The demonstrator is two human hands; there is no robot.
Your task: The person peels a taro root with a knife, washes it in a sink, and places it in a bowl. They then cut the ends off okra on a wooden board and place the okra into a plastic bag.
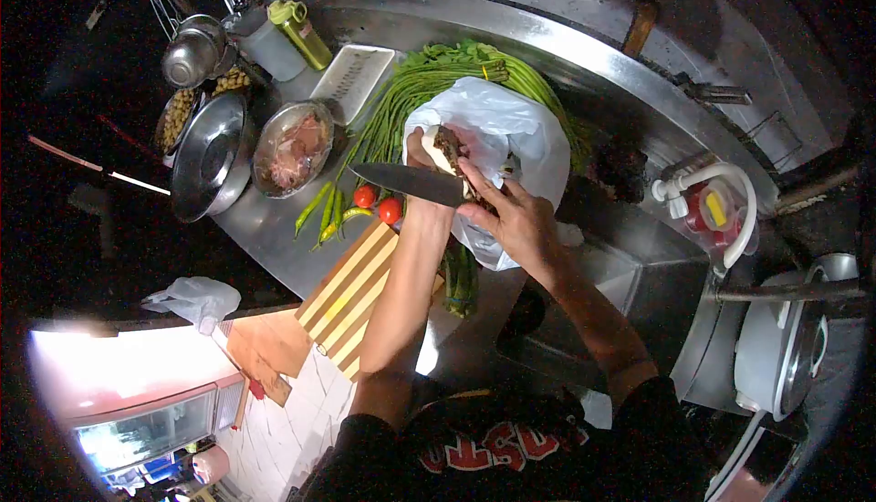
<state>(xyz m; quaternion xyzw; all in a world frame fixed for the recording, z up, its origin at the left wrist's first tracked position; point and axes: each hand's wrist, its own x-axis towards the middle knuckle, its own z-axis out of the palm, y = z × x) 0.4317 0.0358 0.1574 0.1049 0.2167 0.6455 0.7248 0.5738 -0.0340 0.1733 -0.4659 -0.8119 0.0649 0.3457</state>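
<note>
Clasping one knife in right fingers, one white-brown piece in left fingers.

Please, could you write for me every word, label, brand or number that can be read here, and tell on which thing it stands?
"S" and "T": large letters side by side on the black shirt; the rest is folded or unclear, so I cannot give the whole word.
Green bottle: its marking is too small to read.
Knife: no lettering can be made out on the blade.
I can read no other text, brand or number.
</note>
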